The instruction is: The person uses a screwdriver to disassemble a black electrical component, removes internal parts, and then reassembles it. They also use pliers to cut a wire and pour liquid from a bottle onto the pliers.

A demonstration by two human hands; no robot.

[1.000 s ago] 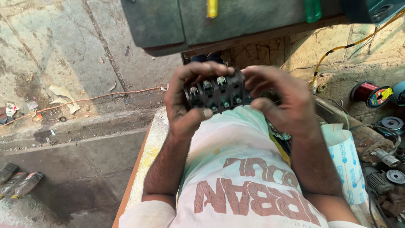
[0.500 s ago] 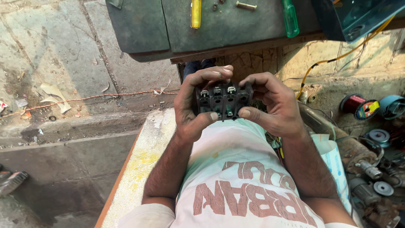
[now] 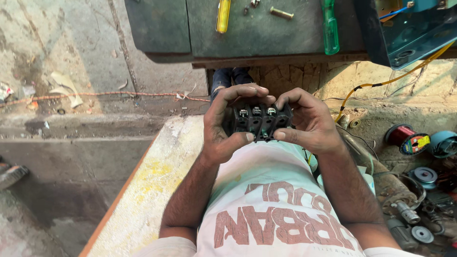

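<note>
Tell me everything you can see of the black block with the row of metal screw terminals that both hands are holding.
The black block with metal screw terminals looks like moulded plastic, split into side-by-side cells, three of them showing a silvery screw head on top. It is held level above the lap, in front of the white shirt, below the edge of the dark green bench. The left hand wraps its left end, thumb pressing the near face; the right hand cups the right end, fingers curled over the top. Its underside and ends are hidden.

Both hands (image 3: 266, 126) raised, fingers curled
</note>
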